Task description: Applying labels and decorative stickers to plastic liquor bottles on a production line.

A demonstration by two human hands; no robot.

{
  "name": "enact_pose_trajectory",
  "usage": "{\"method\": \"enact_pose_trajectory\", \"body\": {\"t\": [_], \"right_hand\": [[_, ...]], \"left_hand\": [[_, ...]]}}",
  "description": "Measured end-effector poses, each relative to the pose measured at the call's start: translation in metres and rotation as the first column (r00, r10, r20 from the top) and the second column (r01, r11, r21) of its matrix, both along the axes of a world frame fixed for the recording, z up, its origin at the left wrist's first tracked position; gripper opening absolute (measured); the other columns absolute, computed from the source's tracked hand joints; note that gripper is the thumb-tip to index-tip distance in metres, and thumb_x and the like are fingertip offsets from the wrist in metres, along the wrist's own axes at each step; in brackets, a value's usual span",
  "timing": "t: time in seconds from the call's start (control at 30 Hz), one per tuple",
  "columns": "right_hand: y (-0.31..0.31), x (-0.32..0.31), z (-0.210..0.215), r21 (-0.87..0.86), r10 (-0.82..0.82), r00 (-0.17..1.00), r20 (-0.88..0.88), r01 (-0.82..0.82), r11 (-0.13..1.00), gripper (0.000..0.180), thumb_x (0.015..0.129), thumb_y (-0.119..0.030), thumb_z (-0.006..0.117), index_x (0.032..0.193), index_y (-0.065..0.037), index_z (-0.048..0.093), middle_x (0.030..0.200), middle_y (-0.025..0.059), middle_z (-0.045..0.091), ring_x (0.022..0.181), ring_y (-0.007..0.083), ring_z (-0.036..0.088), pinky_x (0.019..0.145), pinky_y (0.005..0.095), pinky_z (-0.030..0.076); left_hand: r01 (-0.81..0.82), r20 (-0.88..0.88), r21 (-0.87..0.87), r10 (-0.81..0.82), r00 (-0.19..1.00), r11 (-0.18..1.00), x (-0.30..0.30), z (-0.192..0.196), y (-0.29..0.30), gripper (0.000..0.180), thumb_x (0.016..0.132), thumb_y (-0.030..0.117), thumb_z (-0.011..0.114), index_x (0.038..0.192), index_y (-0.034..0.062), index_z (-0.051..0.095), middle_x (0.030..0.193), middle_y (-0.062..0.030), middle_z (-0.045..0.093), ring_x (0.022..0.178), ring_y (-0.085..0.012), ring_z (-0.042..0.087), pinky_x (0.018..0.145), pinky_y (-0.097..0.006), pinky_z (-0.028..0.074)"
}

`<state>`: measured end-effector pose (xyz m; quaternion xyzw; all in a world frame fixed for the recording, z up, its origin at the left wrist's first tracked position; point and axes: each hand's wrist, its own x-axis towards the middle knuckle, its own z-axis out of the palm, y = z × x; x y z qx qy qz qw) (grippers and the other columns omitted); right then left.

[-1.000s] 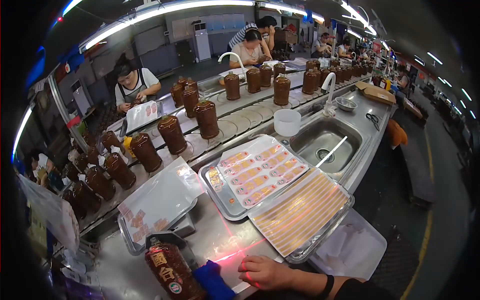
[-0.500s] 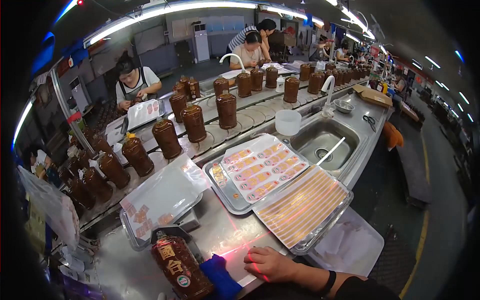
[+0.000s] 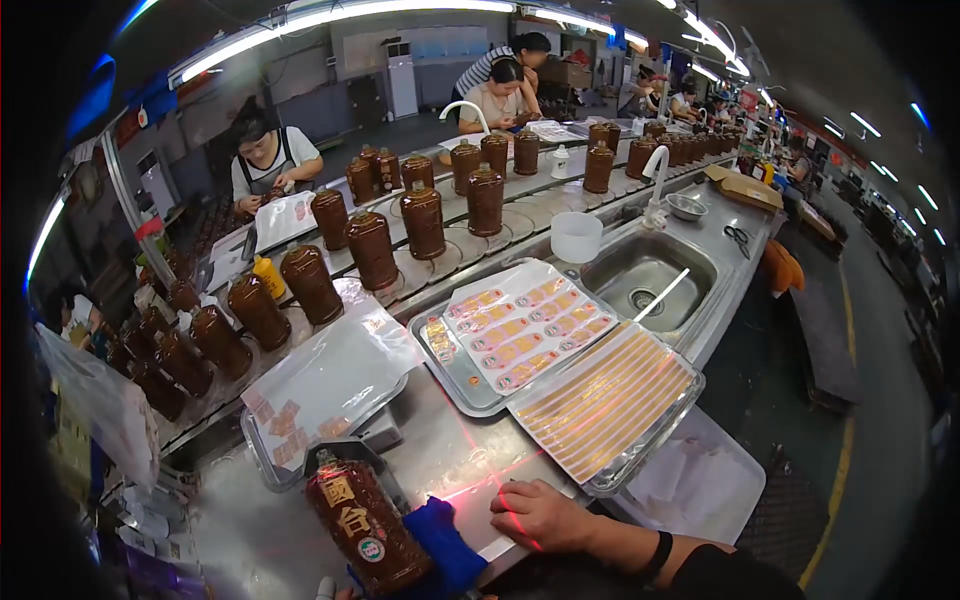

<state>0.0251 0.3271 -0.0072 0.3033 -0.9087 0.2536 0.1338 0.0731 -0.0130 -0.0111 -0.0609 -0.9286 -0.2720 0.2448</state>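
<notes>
A brown textured bottle (image 3: 366,525) with gold characters and a small round label leans in a dark holder (image 3: 385,478) at the front of the steel worktable. Against its right side lies a bunched blue cloth (image 3: 445,545). What looks like the tip of my left hand (image 3: 338,592) shows by the bottle's base at the lower edge; the rest is out of view. To the right of the cloth, my right hand (image 3: 542,514) rests on the table edge with curled fingers, and whatever they hold, if anything, is hidden. Red laser lines (image 3: 490,482) cross the table and that hand.
A tray (image 3: 262,455) of small label pieces stands left, a tray (image 3: 470,405) with a sheet of oval labels in the middle, a tray (image 3: 690,395) of gold strips right. Behind are a sink (image 3: 690,310), a white tub (image 3: 576,240) and a conveyor (image 3: 455,262) with brown bottles. Several people work beyond.
Brown bottles on the conveyor have shifted along it. The front bottle has moved slightly right and up, and a fingertip has appeared beside its base. My right hand has barely moved.
</notes>
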Motion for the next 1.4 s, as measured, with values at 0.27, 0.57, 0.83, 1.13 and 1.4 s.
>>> {"method": "enact_pose_trajectory", "body": {"t": [0.27,0.57,0.83,1.13,1.4], "right_hand": [[-0.002,-0.003,0.001,-0.025,0.01,0.998,-0.064,-0.011,1.0,0.014,0.08,-0.015,0.064,0.093,-0.012,0.061,0.101,0.0027,0.057,0.102,0.0213,0.056,0.072,0.0341,0.044],[-0.004,-0.004,0.002,-0.014,0.0,0.994,-0.11,-0.002,1.0,0.012,0.078,-0.014,0.061,0.089,-0.011,0.059,0.098,0.0023,0.056,0.098,0.0184,0.056,0.068,0.032,0.042],[-0.004,-0.003,0.004,-0.004,0.001,0.993,-0.118,-0.002,1.0,0.011,0.078,-0.015,0.06,0.089,-0.012,0.059,0.098,0.0023,0.056,0.098,0.0184,0.056,0.068,0.032,0.042],[-0.003,-0.002,0.006,-0.01,0.006,0.994,-0.105,-0.007,1.0,0.01,0.079,-0.015,0.06,0.088,-0.012,0.059,0.099,0.0023,0.056,0.098,0.0188,0.056,0.069,0.0327,0.042],[-0.004,-0.003,0.003,0.009,-0.008,0.996,-0.087,0.008,1.0,0.009,0.079,-0.015,0.06,0.088,-0.012,0.058,0.099,0.0017,0.056,0.099,0.0179,0.055,0.069,0.0319,0.042]], "left_hand": [[-0.019,0.007,-0.012,0.019,1.0,1.0,0.0,-0.003,-0.002,0.026,0.093,0.017,0.057,0.108,-0.003,0.064,0.123,-0.0299,0.056,0.11,-0.0481,0.054,0.093,-0.05,0.044],[-0.012,-0.011,-0.02,0.012,1.0,1.0,0.0,-0.001,-0.001,0.029,0.095,0.02,0.056,0.108,-0.0042,0.063,0.122,-0.0293,0.057,0.108,-0.0479,0.054,0.093,-0.049,0.044],[-0.018,-0.013,-0.044,0.018,1.0,0.999,0.001,0.0,0.0,0.03,0.095,0.022,0.055,0.108,-0.0039,0.063,0.12,-0.029,0.058,0.108,-0.0477,0.055,0.093,-0.049,0.045],[-0.037,0.033,-0.017,0.037,0.999,0.999,0.001,0.001,0.001,0.028,0.094,0.02,0.055,0.107,-0.0038,0.064,0.117,-0.0289,0.06,0.105,-0.048,0.056,0.092,-0.049,0.045],[-0.048,0.067,-0.053,0.052,0.996,0.997,0.001,0.004,0.002,0.028,0.094,0.02,0.055,0.109,-0.0029,0.064,0.114,-0.0269,0.063,0.102,-0.0464,0.058,0.09,-0.048,0.046]]}}
